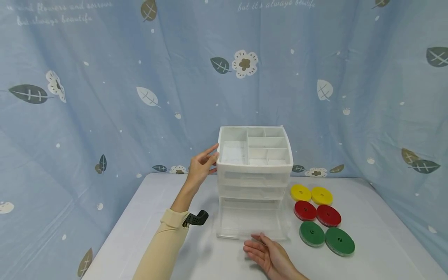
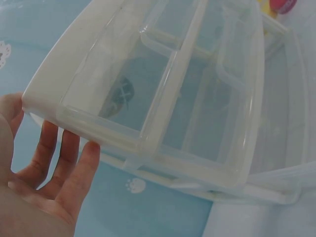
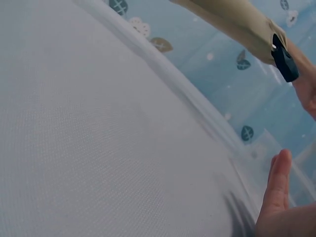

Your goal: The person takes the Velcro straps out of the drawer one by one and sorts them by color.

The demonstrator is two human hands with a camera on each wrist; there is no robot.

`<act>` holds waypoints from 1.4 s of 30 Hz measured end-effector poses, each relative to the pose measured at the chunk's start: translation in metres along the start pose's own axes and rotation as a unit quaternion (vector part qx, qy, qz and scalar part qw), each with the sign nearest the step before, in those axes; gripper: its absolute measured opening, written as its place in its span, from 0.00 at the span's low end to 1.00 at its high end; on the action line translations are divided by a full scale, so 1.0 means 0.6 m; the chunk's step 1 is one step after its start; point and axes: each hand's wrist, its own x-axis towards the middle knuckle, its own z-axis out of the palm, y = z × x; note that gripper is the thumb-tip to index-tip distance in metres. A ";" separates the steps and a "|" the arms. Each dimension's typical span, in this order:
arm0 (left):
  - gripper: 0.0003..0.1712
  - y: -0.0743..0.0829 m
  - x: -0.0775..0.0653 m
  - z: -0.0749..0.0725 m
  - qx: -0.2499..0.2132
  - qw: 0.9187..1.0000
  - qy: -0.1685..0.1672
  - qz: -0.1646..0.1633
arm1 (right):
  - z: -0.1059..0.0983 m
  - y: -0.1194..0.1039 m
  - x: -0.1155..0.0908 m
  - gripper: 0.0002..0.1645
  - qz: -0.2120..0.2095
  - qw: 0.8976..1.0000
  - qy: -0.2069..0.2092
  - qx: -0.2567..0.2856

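Observation:
A white drawer unit [image 1: 255, 166] with a compartmented top tray stands upright on the table, its clear bottom drawer [image 1: 250, 219] pulled out. No contents show in that drawer. My left hand [image 1: 200, 167] touches the unit's left side near the top. Seen from the left wrist, the hand's extended fingertips [image 2: 90, 150] rest along the edge of the white casing [image 2: 59, 79]. Palm turned up, my right hand [image 1: 267, 254] is at the bottom drawer's front edge with its fingers extended. Whether it touches the drawer I cannot tell. In the right wrist view only part of this hand [image 3: 284, 202] shows.
Right of the unit lie several flat round discs in pairs: yellow [image 1: 301, 193] at the back, red [image 1: 305, 210] in the middle, green [image 1: 339, 241] nearest. A blue patterned curtain [image 1: 189, 77] hangs behind the white table [image 1: 140, 233].

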 end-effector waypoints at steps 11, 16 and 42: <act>0.25 0.002 0.000 -0.001 -0.005 1.000 -0.006 -0.002 | 0.008 -0.012 0.012 0.35 -0.009 1.000 -0.008 0.000; 0.25 0.003 -0.002 -0.002 -0.003 1.000 -0.007 -0.001 | 0.013 -0.021 0.034 0.35 -0.029 1.000 0.001 0.000; 0.23 0.002 -0.001 0.001 -0.006 1.000 -0.003 -0.001 | 0.024 -0.059 0.130 0.24 -0.105 0.994 0.028 0.008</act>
